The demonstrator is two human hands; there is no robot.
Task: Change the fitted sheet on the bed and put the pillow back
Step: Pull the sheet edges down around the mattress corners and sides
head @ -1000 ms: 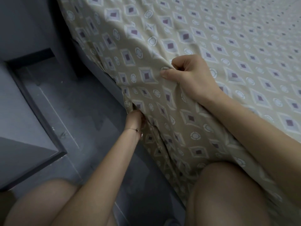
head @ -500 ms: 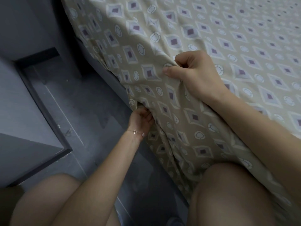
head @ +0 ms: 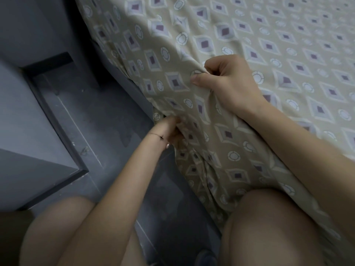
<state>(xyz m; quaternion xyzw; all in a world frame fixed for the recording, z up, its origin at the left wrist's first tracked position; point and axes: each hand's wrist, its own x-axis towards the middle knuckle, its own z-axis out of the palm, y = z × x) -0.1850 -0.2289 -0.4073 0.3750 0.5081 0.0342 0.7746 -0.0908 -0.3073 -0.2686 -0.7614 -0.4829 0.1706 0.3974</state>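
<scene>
Head view: since 0.5 s ago the left hand (head: 172, 131) has turned and pushed deeper into the hanging fold of the fitted sheet (head: 221, 135) at centre frame, fingers curled round its edge. Just above, the right hand (head: 228, 83) still pinches cloth between thumb and curled fingers.

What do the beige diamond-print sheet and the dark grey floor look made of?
Beige diamond-print sheet: thin woven fabric, matte, probably cotton or a blend; it folds softly. Dark grey floor: hard tile, likely; faint sheen and a straight pale joint line.
</scene>
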